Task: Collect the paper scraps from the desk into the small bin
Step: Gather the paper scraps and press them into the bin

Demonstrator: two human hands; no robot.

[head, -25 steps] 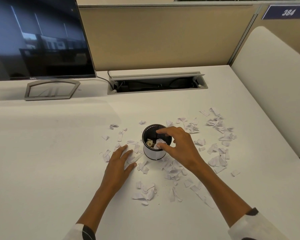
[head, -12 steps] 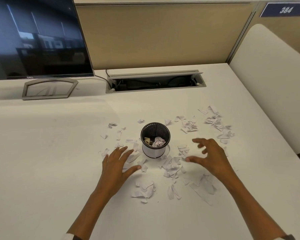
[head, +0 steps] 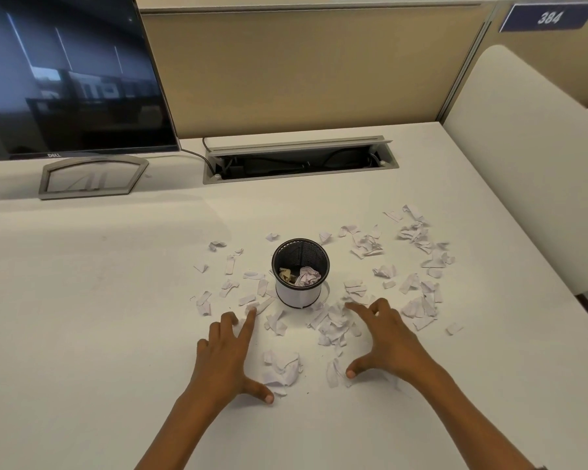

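While only a few crumpled bits sit in the small bin [head: 300, 271], most paper scraps [head: 333, 325] lie strewn on the worktop [head: 99, 300] around it, left hand [head: 226, 356] and right hand [head: 386, 340] spread flat, gripping nothing, flanking the near pile.

An office cubicle: partition [head: 286, 69], numbered sign [head: 548, 18], monitor [head: 65, 72], desk [head: 82, 300].
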